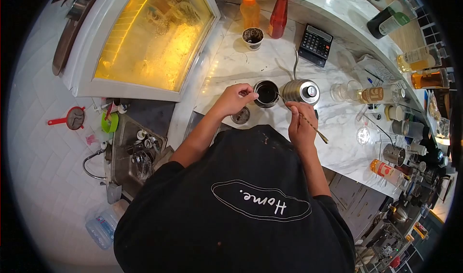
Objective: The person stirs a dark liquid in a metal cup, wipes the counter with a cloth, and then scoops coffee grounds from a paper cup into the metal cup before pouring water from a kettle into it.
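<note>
A round metal cup [266, 93] with dark contents stands on the marble counter in front of me. At its left rim, my left hand [235, 100] is closed, with thumb and fingertips pinched right at the edge. My right hand [301, 123] grips a long gold bar spoon [314, 128]; one end points toward the cup's right rim and the other sticks out below my hand. Just beyond that hand is a steel gooseneck kettle [300, 90] with a black lid knob. Below the cup, close to my left wrist, lies a round metal lid-like disc [240, 115].
A paper cup with dark grounds [252, 38], an orange-capped bottle [250, 13], a red bottle [279, 14] and a calculator [316, 44] stand at the back. Glassware and bottles [378, 95] line the right. A yellow-lit glass-fronted cabinet [154, 36] and a sink [126, 152] are left.
</note>
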A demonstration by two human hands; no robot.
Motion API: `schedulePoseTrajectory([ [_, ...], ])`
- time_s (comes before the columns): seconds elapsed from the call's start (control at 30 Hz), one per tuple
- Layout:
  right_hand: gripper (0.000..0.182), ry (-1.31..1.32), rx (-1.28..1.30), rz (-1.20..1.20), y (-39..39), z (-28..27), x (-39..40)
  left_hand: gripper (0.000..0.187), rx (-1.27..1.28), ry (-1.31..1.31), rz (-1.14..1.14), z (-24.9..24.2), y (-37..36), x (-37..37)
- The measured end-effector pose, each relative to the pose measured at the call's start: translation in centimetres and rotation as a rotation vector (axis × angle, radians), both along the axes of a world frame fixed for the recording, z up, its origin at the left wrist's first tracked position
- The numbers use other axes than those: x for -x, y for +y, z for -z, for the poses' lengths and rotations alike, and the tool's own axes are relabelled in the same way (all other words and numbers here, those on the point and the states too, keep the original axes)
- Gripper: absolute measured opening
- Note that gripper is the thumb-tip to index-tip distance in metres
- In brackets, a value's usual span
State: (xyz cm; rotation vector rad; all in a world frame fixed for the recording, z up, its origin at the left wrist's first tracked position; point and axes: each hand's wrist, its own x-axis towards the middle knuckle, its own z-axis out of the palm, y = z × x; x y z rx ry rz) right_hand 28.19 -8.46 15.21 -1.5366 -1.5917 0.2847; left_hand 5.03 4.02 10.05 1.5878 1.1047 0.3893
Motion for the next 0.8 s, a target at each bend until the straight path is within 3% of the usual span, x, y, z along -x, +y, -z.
schedulePoseTrajectory([
  [0.8,0.011,0.011,-0.006,0.054,0.2,0.6,-0.1,0.028,-0.067,-0.063,0.009,0.7,0.2,0.1],
])
